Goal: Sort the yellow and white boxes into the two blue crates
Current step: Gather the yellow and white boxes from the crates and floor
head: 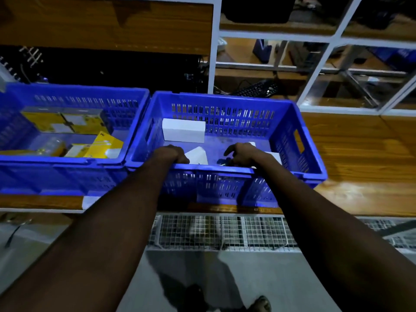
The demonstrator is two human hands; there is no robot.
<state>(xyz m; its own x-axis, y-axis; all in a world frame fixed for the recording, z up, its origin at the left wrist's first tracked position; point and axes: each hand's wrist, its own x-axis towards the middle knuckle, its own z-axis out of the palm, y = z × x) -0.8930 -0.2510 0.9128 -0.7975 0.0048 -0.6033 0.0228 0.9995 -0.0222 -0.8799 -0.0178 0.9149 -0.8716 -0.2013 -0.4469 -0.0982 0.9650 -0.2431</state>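
Note:
Two blue crates stand side by side on a wooden table. The left crate (67, 165) holds several yellow boxes (105, 144). The right crate (225, 172) holds white boxes, one (183, 130) lying flat at its back left. Both my forearms reach over its near rim. My left hand (173, 154) is curled at the rim, its fingers closed against the edge of a tilted white box (198, 155). My right hand (242, 154) hovers low inside the crate with thumb and fingers apart. Another white box (273, 156) lies partly hidden under its wrist.
Bare wooden table top (360, 158) stretches to the right of the crates. A white-framed glass partition (315, 70) rises behind, with a keyboard (256, 88) beyond it. Below the table edge hang wire mesh baskets (213, 230), and the grey floor (180, 278) lies underneath.

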